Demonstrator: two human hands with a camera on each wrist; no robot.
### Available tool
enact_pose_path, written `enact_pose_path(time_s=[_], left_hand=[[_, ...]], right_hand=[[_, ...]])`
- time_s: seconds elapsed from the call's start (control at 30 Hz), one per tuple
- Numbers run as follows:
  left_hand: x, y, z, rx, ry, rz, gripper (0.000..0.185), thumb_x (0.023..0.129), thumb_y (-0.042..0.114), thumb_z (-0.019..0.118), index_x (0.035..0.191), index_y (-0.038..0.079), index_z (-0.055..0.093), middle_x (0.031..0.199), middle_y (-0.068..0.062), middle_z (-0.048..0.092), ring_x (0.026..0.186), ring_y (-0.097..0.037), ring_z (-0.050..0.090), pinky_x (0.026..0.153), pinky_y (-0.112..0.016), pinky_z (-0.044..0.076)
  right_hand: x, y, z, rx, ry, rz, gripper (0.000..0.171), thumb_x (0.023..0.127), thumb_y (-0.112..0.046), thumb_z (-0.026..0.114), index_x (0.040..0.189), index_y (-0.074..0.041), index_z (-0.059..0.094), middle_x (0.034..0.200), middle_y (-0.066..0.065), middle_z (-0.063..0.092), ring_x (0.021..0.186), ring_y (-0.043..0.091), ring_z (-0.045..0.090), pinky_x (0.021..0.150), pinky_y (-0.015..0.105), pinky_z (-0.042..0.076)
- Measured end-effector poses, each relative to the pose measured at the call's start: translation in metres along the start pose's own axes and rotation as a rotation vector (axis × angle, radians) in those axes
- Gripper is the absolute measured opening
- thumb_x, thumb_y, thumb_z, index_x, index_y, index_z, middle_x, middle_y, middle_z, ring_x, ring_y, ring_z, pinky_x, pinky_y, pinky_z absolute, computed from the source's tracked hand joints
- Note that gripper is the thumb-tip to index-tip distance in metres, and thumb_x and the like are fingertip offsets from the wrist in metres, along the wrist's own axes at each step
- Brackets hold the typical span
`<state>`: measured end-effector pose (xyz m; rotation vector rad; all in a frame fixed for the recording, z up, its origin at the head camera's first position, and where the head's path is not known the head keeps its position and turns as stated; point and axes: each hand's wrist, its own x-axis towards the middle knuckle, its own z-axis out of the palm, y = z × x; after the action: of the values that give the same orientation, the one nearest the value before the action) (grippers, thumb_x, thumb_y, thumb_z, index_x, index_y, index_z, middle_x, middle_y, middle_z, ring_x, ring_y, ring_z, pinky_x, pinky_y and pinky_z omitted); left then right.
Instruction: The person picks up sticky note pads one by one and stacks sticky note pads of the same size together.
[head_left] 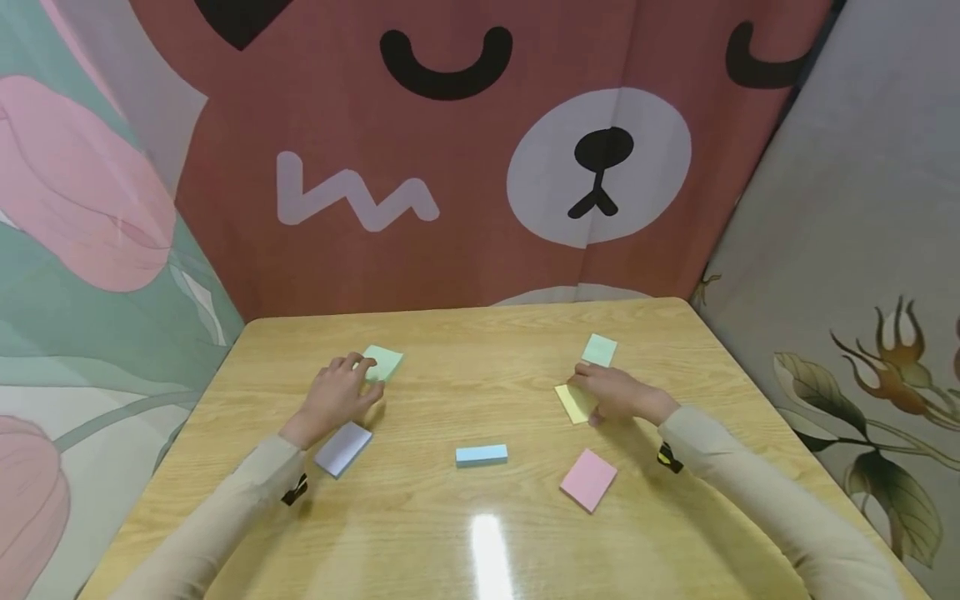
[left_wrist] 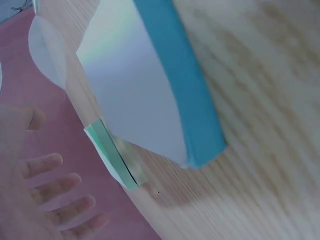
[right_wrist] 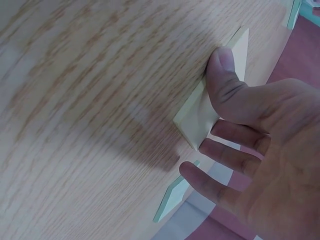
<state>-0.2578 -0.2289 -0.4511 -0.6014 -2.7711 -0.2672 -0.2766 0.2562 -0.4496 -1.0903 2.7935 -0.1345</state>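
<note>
On the left of the table, my left hand (head_left: 335,396) reaches over a light green sticky note pad (head_left: 385,363). The left wrist view shows its fingers spread and apart from the green pad (left_wrist: 111,156). Just below this hand lies a lavender pad (head_left: 343,450). On the other side, my right hand (head_left: 617,392) grips a yellow sticky note pad (head_left: 573,403). In the right wrist view, the thumb (right_wrist: 224,85) presses one long edge of the yellow pad (right_wrist: 192,117), with fingertips at the opposite edge. A mint green pad (head_left: 600,350) lies just beyond this hand.
A blue pad (head_left: 482,456) lies near the table's centre, and a pink pad (head_left: 588,480) sits to its right. The wooden table (head_left: 480,367) ends at the back against a curtain (head_left: 465,258) with a bear print. Patterned fabric hangs on both sides.
</note>
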Motion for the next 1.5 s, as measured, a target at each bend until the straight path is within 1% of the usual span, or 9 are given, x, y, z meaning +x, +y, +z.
enact_pose_path(time_s=[0.17, 0.4, 0.6, 0.77, 0.9, 1.03, 1.2, 1.4, 1.5], left_hand=[[0.007, -0.005, 0.003, -0.015, -0.026, -0.029, 0.046, 0.098, 0.035, 0.057, 0.126, -0.002, 0.059, 0.124, -0.027, 0.056, 0.109, -0.049, 0.055, 0.08, -0.06, 0.05], [0.019, -0.011, 0.005, -0.061, -0.102, -0.102, 0.049, 0.101, 0.035, 0.054, 0.129, -0.005, 0.055, 0.13, -0.029, 0.051, 0.114, -0.05, 0.051, 0.085, -0.064, 0.045], [0.023, -0.015, 0.01, -0.052, -0.18, -0.131, 0.058, 0.1, 0.04, 0.054, 0.131, -0.009, 0.053, 0.133, -0.031, 0.049, 0.116, -0.05, 0.05, 0.088, -0.066, 0.044], [0.024, -0.017, 0.014, -0.019, -0.235, -0.12, 0.062, 0.099, 0.042, 0.057, 0.133, -0.009, 0.052, 0.135, -0.031, 0.049, 0.117, -0.051, 0.05, 0.089, -0.068, 0.043], [0.025, -0.018, 0.017, 0.006, -0.247, -0.084, 0.062, 0.097, 0.043, 0.061, 0.131, -0.008, 0.055, 0.131, -0.029, 0.052, 0.112, -0.048, 0.053, 0.086, -0.066, 0.044], [0.026, -0.019, 0.019, 0.014, -0.252, -0.058, 0.056, 0.096, 0.041, 0.063, 0.125, -0.007, 0.059, 0.126, -0.027, 0.054, 0.107, -0.046, 0.055, 0.082, -0.064, 0.046], [0.027, -0.021, 0.021, 0.006, -0.249, -0.067, 0.052, 0.095, 0.039, 0.066, 0.122, -0.005, 0.06, 0.123, -0.026, 0.055, 0.103, -0.045, 0.055, 0.08, -0.061, 0.048], [0.028, -0.021, 0.021, -0.064, -0.265, -0.115, 0.051, 0.093, 0.036, 0.068, 0.122, -0.004, 0.058, 0.106, -0.027, 0.057, 0.089, -0.04, 0.057, 0.074, -0.059, 0.049], [0.029, -0.02, 0.023, -0.087, -0.27, -0.137, 0.053, 0.093, 0.036, 0.069, 0.124, -0.005, 0.058, 0.105, -0.026, 0.058, 0.09, -0.04, 0.058, 0.074, -0.058, 0.049]], right_hand=[[0.001, -0.001, 0.0, -0.009, -0.01, 0.005, 0.068, 0.072, -0.01, 0.087, 0.131, 0.003, 0.056, 0.131, 0.024, 0.05, 0.124, 0.044, 0.047, 0.098, 0.055, 0.043], [0.002, -0.001, 0.0, -0.004, -0.017, 0.024, 0.069, 0.072, -0.01, 0.087, 0.132, 0.002, 0.056, 0.133, 0.025, 0.049, 0.126, 0.044, 0.046, 0.098, 0.056, 0.042], [0.003, -0.004, 0.0, -0.025, -0.007, 0.007, 0.067, 0.07, -0.009, 0.088, 0.129, 0.003, 0.057, 0.122, 0.018, 0.053, 0.114, 0.037, 0.054, 0.089, 0.051, 0.048], [0.004, -0.004, 0.002, -0.046, 0.001, 0.0, 0.065, 0.07, -0.008, 0.089, 0.127, 0.001, 0.059, 0.116, 0.013, 0.053, 0.106, 0.031, 0.055, 0.084, 0.047, 0.049], [0.004, -0.004, 0.003, -0.054, 0.009, -0.006, 0.065, 0.069, -0.008, 0.089, 0.125, 0.0, 0.059, 0.11, 0.009, 0.052, 0.098, 0.025, 0.053, 0.078, 0.044, 0.049], [0.004, -0.002, 0.003, -0.054, 0.018, -0.013, 0.065, 0.068, -0.008, 0.089, 0.125, 0.001, 0.059, 0.108, 0.009, 0.051, 0.096, 0.024, 0.052, 0.077, 0.044, 0.048], [0.005, 0.001, 0.004, -0.063, 0.02, -0.019, 0.064, 0.067, -0.008, 0.09, 0.123, 0.001, 0.059, 0.107, 0.008, 0.051, 0.096, 0.024, 0.052, 0.077, 0.044, 0.048], [0.005, 0.001, 0.002, -0.057, 0.004, -0.006, 0.065, 0.067, -0.01, 0.091, 0.124, -0.001, 0.059, 0.108, 0.007, 0.05, 0.098, 0.025, 0.052, 0.076, 0.043, 0.048], [0.004, 0.0, 0.003, -0.053, 0.004, -0.004, 0.066, 0.067, -0.008, 0.09, 0.124, 0.0, 0.059, 0.111, 0.009, 0.051, 0.101, 0.027, 0.053, 0.08, 0.045, 0.049]])
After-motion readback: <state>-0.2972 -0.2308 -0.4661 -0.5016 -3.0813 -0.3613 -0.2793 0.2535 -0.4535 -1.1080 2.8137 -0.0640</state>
